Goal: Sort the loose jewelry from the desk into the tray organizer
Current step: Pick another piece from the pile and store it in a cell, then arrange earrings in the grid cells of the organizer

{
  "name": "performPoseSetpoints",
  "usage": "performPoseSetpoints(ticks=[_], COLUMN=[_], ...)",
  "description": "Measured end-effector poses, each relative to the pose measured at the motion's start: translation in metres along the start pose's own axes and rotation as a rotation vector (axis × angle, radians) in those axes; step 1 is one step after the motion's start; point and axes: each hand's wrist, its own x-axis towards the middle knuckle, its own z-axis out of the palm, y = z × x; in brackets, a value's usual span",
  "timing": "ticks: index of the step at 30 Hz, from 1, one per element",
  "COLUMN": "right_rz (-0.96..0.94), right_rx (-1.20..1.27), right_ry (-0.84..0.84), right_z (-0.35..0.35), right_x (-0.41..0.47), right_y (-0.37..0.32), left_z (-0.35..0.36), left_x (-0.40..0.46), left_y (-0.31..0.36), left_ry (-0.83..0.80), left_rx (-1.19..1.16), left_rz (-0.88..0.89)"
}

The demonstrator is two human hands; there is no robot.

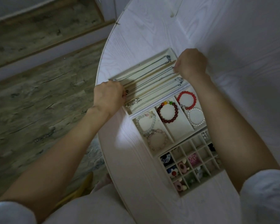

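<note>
White woodgrain desk point(136, 159): a thin, limp, tangle-prone necklace chain point(152, 80) is pinched taut at both ends by left hand point(107, 96) and right hand point(191, 63) over the tray organizer's point(166, 131) far slots.

Two hands: left point(108, 94), right point(191, 62). Three long necklace slots point(142, 73), three bracelet slots holding five bracelets point(167, 112), one grid of small cells point(192, 165).

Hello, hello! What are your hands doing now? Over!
Both hands pinching one thin necklace chain: left hand near end, right hand far end. Stretched along the tray organizer necklace slot. Nothing blocking.
</note>
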Motion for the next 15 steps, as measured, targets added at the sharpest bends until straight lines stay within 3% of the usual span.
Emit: performPoseSetpoints(ticks=[4,7,9,12,15], right_rz=[-0.146,-0.215,-0.165,-0.055,0.113], right_rx=[0.242,0.442,0.522,0.58,0.507], right_ry=[0.063,0.119,0.213,0.32,0.364], right_z=[-0.015,-0.024,-0.022,-0.008,0.02], right_x=[-0.027,-0.076,-0.128,-0.2,-0.292], right_y=[0.015,0.03,0.047,0.067,0.092], left_z=[-0.008,-0.011,-0.01,0.003,0.022], left_x=[-0.015,-0.04,-0.065,-0.093,-0.127], left_y=[-0.007,-0.01,0.002,0.027,0.069], left_ry=[0.071,0.215,0.27,0.323,0.299], left_rx=[-0.1,-0.307,-0.424,-0.576,-0.596], left_rz=[0.08,0.269,0.402,0.442,0.567])
